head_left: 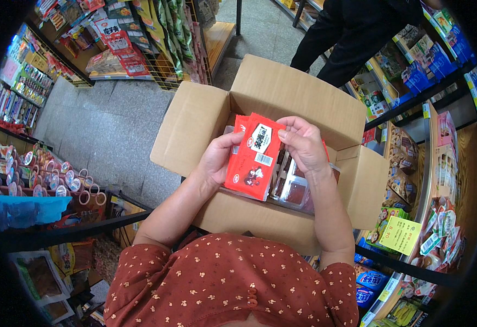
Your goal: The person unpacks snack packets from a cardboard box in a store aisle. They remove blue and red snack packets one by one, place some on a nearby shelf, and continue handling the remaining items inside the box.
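Note:
Red snack packets (250, 163) overlap one another between my hands, over an open cardboard box (287, 75). My left hand (218, 157) grips their left side, thumb on the front. With thumb and fingers, my right hand (304, 143) pinches the upper right corner of the front packet, which bears writing, a barcode and a printed picture. Beneath them in the box lie clear plastic-wrapped packs (295, 190) with dark brown contents. Another red edge shows behind my right hand. How many packets I hold cannot be told.
Shelves of packaged snacks (402, 163) run close along the right, with a yellow price card (401, 235). Hanging packets (119, 45) fill a rack at upper left. A person in dark trousers (344, 36) stands beyond the box. Round-topped items (58, 180) stand at left.

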`<action>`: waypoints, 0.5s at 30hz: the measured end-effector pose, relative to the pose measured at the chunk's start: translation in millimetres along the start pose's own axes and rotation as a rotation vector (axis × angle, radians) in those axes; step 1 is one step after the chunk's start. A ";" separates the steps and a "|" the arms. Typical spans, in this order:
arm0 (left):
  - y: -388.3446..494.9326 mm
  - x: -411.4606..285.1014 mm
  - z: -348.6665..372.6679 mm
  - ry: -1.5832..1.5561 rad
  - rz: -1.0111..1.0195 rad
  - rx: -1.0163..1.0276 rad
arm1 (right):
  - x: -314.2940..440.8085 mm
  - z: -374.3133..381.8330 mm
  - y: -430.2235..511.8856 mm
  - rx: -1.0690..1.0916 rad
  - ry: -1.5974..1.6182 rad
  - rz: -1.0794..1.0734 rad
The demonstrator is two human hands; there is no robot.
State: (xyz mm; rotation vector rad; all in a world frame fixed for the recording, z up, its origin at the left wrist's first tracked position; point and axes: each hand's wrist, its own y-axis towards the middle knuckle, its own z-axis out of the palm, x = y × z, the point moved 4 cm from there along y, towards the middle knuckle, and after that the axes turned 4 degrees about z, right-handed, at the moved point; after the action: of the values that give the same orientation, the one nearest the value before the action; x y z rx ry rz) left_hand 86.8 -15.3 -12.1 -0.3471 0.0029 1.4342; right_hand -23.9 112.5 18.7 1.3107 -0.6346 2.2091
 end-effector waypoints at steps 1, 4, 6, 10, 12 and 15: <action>-0.1 0.3 -0.2 0.013 -0.006 0.001 | -2.9 -2.4 0.4 -0.011 -0.039 0.008; -1.0 0.7 2.0 0.120 0.058 0.021 | -3.9 2.2 -1.0 -0.015 -0.105 0.010; -2.3 0.0 5.5 0.219 0.076 0.034 | -0.9 6.5 -2.6 -0.010 -0.141 0.013; -2.6 0.4 10.3 0.331 0.142 -0.017 | 0.2 0.3 -2.5 -0.017 -0.243 0.019; -2.2 0.0 7.2 0.365 0.156 -0.039 | -0.3 -2.6 -1.7 -0.021 -0.262 0.022; -1.7 -2.3 1.5 0.301 0.150 -0.122 | 0.9 -5.3 -2.1 -0.079 -0.208 0.002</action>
State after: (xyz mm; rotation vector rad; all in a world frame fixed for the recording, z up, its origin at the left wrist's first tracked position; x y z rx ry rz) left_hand 87.9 -17.3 -9.8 -0.6732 0.1897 1.5213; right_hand -26.6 117.5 17.5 1.5110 -0.7919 2.0425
